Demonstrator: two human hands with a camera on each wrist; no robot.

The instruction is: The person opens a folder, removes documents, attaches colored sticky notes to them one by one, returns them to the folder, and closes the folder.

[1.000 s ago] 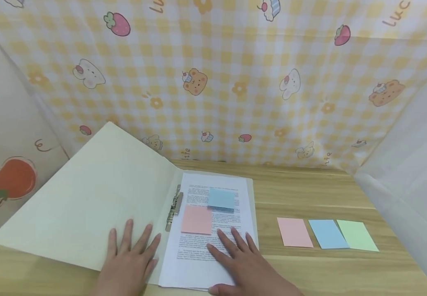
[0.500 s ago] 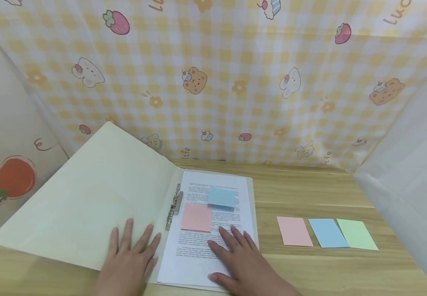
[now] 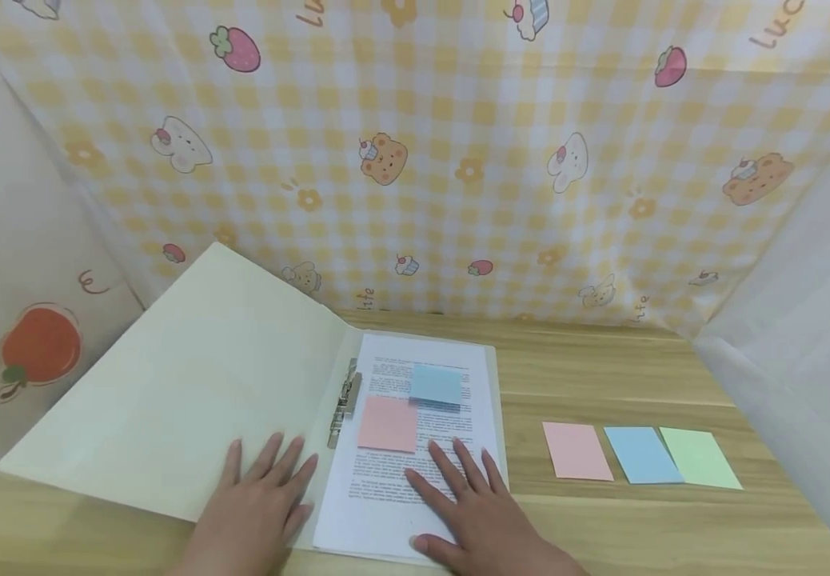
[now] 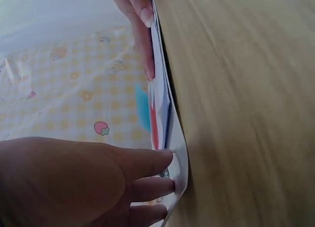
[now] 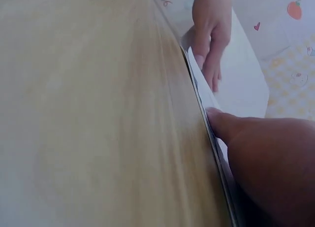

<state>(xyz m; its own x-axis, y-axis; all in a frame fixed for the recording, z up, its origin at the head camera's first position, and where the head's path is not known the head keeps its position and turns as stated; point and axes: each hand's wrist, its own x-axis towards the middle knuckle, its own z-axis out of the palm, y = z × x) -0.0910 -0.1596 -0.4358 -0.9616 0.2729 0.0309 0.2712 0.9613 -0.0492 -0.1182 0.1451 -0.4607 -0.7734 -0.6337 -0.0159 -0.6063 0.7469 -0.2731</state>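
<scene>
A cream file folder (image 3: 170, 384) lies open on the table, its front cover spread to the left and its far corner raised. Printed sheets (image 3: 379, 520) lie on its right side beside a metal clip (image 3: 345, 404). On the top page sit a pink sticky note (image 3: 389, 424) and a blue sticky note (image 3: 436, 386). My left hand (image 3: 249, 508) rests on the cover near the spine with fingers spread. My right hand (image 3: 480, 516) rests on the lower right of the sheets, fingers spread, below the notes. Both hands hold nothing.
Right of the folder, a pink paper square (image 3: 577, 452), a blue one (image 3: 644, 456) and a green one (image 3: 703, 458) lie in a row on the wooden table (image 3: 638, 528); blue and green touch. A yellow checked cloth (image 3: 429, 216) hangs behind.
The left fingers have shifted slightly on the cover. The whole head view has moved a little; the folder, sheets and notes otherwise lie as before.
</scene>
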